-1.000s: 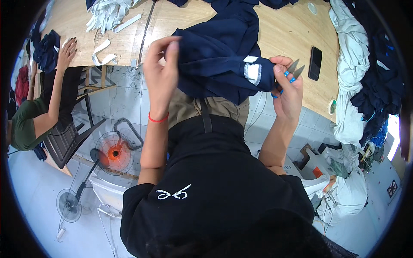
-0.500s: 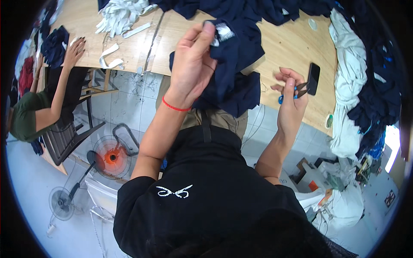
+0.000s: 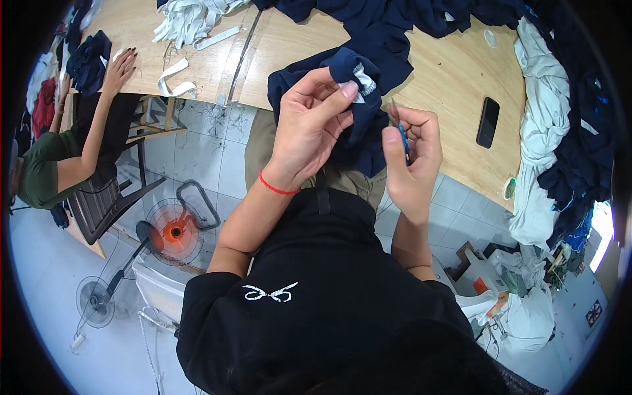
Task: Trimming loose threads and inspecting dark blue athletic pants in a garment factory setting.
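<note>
My left hand [image 3: 315, 122] pinches the edge of a navy blue garment [image 3: 385, 59] near a white patch [image 3: 363, 82] that looks like a label or seam lining. The garment hangs from my fingers over the table's front edge toward my lap, and part of it spreads back across the tabletop. Close by on the right, my right hand [image 3: 416, 155] is closed around small thread snips [image 3: 402, 137] with blue on the handle. Their dark blades point up toward the cloth, a little apart from the white patch.
A phone [image 3: 487, 123] lies on the wooden table [image 3: 454, 85]. White fabric [image 3: 541, 131] and navy garments edge its right side. White strips [image 3: 176, 78] lie at the left. A co-worker's hand [image 3: 120, 69] rests by navy cloth. Fans [image 3: 174, 230] stand on the floor.
My left hand has come down and slightly right with the garment edge. My right hand has moved left toward it, and the snips now point up beside the cloth.
</note>
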The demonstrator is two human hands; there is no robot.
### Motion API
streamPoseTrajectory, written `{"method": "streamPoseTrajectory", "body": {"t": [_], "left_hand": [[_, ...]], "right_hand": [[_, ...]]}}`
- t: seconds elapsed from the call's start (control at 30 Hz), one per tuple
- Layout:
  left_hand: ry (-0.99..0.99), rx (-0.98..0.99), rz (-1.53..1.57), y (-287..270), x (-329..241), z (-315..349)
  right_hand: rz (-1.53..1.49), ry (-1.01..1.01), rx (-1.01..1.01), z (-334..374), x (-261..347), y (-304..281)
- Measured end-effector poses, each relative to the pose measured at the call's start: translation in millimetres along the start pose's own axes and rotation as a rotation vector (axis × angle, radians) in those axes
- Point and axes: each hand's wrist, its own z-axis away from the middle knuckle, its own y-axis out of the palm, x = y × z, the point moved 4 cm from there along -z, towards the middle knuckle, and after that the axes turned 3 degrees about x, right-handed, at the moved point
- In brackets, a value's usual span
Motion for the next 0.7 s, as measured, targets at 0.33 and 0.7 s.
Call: {"method": "streamPoseTrajectory", "body": {"t": [0.33,0.7], "left_hand": [[-0.08,0.139,0.057,10.7,13.8,11.3],[-0.125,0.178,0.13,11.3,21.5,14.0]], "right_hand": [[0.0,0.025,-0.079,2.4,1.8,-1.4],[-0.053,-0.013,-0.075,2.7,5.7,-2.3]]}}
